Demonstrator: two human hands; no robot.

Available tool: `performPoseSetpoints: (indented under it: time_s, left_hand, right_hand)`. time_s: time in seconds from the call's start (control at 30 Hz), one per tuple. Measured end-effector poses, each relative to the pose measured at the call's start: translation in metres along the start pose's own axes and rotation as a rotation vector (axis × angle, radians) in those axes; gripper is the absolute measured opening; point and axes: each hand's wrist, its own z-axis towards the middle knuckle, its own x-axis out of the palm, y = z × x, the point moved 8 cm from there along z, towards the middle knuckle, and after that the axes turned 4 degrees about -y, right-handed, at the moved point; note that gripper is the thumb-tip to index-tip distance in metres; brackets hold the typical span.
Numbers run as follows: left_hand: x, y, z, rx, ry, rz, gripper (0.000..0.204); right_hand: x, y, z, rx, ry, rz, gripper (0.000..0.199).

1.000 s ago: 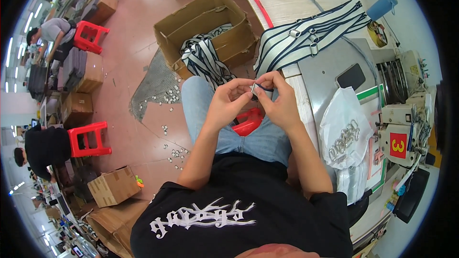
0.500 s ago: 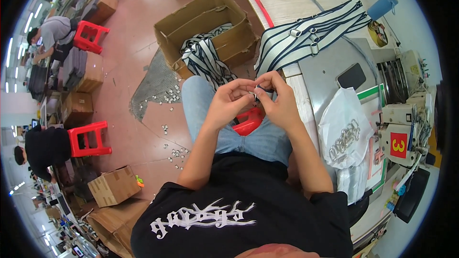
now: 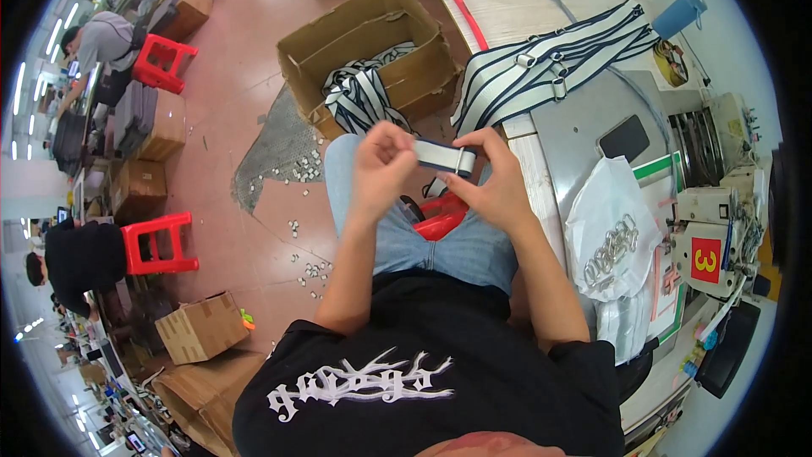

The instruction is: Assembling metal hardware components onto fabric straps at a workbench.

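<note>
A short stretch of white webbing strap with dark blue edges [image 3: 434, 153] is held between my hands above my lap. My left hand [image 3: 382, 171] is closed on one end of it, its fingers curled. At the other end, my right hand [image 3: 497, 179] pinches the strap where it folds round a metal slider buckle [image 3: 459, 161]. Part of the strap hangs below my hands, and its lower end is hard to make out. More striped straps [image 3: 541, 68] with metal buckles lie across the table to the right.
An open cardboard box [image 3: 364, 42] with striped straps stands ahead on the floor. A plastic bag of metal rings [image 3: 611, 237], a phone [image 3: 623, 137] and a sewing machine [image 3: 709, 233] are at right. Small white pieces [image 3: 315, 271] litter the floor. Two people sit far left.
My hands were close together over a small dark and metal bit. Now my left hand has drawn away to the left, and a length of strap shows stretched between them.
</note>
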Motion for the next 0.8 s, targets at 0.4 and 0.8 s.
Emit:
performPoseSetpoints:
  time_s: [0.4, 0.8]
  left_hand:
    - [0.056, 0.033, -0.027, -0.208, 0.097, -0.367, 0.052]
    - [-0.040, -0.054, 0.043, 0.247, -0.348, -0.179, 0.046]
  right_hand:
    - [0.015, 0.002, -0.006, -0.120, -0.095, -0.023, 0.043]
    - [0.019, 0.016, -0.009, -0.142, -0.060, -0.113, 0.036]
